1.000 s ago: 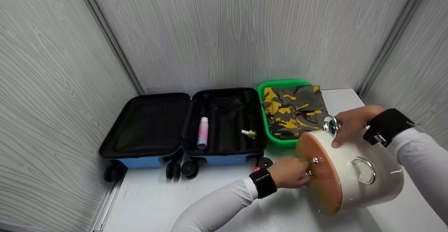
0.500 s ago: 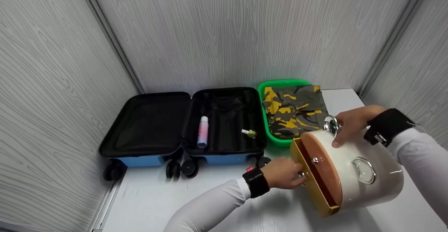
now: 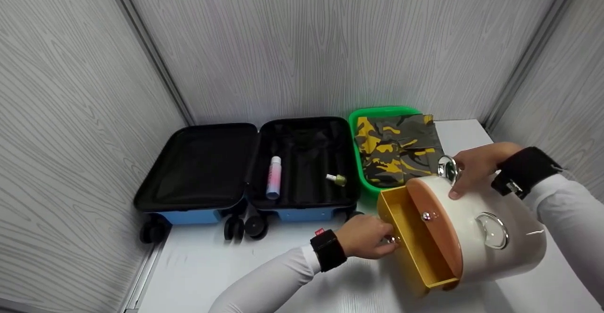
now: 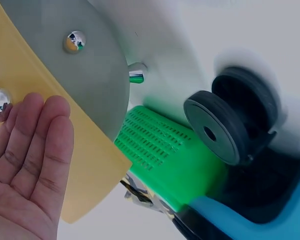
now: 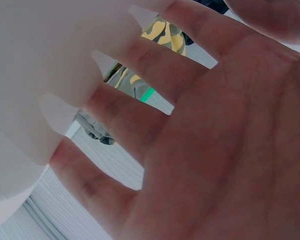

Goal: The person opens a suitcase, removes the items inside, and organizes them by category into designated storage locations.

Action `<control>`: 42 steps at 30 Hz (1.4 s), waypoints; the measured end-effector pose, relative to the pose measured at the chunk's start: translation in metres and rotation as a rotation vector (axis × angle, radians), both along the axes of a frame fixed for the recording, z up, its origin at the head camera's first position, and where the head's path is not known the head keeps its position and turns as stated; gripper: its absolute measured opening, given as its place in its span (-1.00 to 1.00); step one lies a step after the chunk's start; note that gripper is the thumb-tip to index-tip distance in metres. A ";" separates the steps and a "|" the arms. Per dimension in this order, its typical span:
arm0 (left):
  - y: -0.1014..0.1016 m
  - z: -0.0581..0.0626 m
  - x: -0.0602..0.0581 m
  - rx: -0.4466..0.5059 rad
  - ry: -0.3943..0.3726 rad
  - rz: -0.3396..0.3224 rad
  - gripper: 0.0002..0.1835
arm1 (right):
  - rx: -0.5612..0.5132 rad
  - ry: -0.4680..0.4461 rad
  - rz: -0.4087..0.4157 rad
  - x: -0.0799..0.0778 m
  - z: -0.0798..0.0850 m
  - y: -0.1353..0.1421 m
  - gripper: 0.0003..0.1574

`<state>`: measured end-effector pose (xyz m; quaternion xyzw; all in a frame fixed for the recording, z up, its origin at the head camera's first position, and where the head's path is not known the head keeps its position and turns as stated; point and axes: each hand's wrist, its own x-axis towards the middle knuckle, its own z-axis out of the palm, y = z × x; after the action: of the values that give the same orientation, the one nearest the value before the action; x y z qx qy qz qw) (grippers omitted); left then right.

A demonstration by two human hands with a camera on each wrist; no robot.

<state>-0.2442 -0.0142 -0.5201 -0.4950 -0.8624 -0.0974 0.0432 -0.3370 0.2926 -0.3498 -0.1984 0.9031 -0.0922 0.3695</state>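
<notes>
A white, round-sided storage box (image 3: 472, 209) with an orange front lies at the right of the head view. Its yellow drawer (image 3: 417, 263) is pulled partway out toward the left. At the drawer's front my left hand (image 3: 365, 236) pinches the shiny round knob (image 3: 392, 239); the left wrist view has the fingertips beside that knob (image 4: 0, 103). A second knob (image 3: 426, 216) sits on the orange front. My right hand (image 3: 479, 165) rests on the box near a silver ring-shaped fitting (image 3: 448, 169), its spread, nearly straight fingers (image 5: 122, 117) touching the white side.
An open suitcase (image 3: 203, 166) with black lining stands at the left. Inside it lie a pink and blue spray can (image 3: 273, 178) and a small green-and-white bottle (image 3: 336, 179). A green basket (image 3: 384, 112) with folded camouflage cloth (image 3: 396, 150) is behind the box.
The left hand has moved left, drawing the yellow drawer out from the box front. The right hand and the box have stayed in place.
</notes>
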 end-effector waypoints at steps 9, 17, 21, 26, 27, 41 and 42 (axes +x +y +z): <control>-0.010 -0.001 -0.002 -0.029 0.053 -0.044 -0.66 | -0.017 -0.044 -0.036 0.002 0.001 0.003 -0.40; -0.023 0.009 -0.032 0.085 0.073 -0.047 -0.51 | -0.021 -0.043 -0.044 0.003 0.002 0.004 -0.37; -0.032 0.022 -0.069 0.187 0.074 0.092 -0.44 | -0.027 -0.028 -0.050 0.004 0.002 0.006 -0.38; -0.040 0.030 -0.119 0.162 -0.039 0.298 -0.43 | -0.039 -0.037 -0.074 0.003 0.001 0.009 -0.35; -0.041 0.029 -0.128 0.144 -0.071 0.330 -0.44 | -0.041 -0.044 -0.078 0.003 0.001 0.009 -0.34; -0.054 -0.007 -0.176 -0.229 -0.397 0.518 -0.58 | -0.012 -0.004 -0.063 0.000 -0.005 0.005 -0.24; -0.054 -0.013 -0.179 -0.246 -0.406 0.526 -0.59 | -0.009 -0.004 -0.067 0.000 -0.005 0.004 -0.23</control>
<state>-0.4228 -0.0681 -0.5330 -0.2281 -0.9565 -0.0749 -0.1655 -0.3373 0.2971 -0.3550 -0.1695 0.9081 -0.1090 0.3670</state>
